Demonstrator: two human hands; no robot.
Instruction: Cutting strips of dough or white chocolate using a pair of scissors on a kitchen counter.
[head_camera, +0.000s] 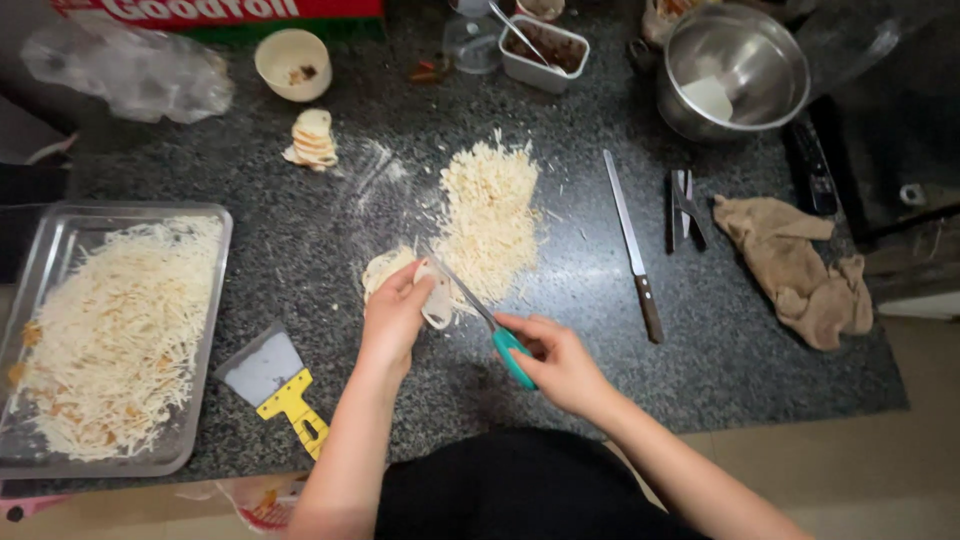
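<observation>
Scissors (480, 315) with teal handles sit in the right hand (560, 365), whose fingers are closed through and around the handle loops; the blades run up and to the left across the dark stone counter (700, 340) and meet a thin pale sheet of dough (432, 300). The left hand (395, 315) pinches that sheet between thumb and fingers, holding it just above the counter beside a small folded stack of the same sheets (385, 268). How far the blades are parted I cannot tell.

Right behind the sheet lies a loose heap of cut strips (490, 215). A metal tray (60, 240) at the left edge holds a much bigger mound of strips (120, 330). Between tray and left forearm lies a scraper (275, 380) with a yellow handle. A long knife (632, 245) lies well to the right of the heap, with dark tongs (685, 208) just beyond it and a crumpled brown cloth (800, 270) further right. At the back stand a steel pot (735, 70), a white tub with a spoon (545, 48), a small cream bowl (292, 62), a little pile of round sheets (313, 138) and a crumpled plastic bag (130, 70).
</observation>
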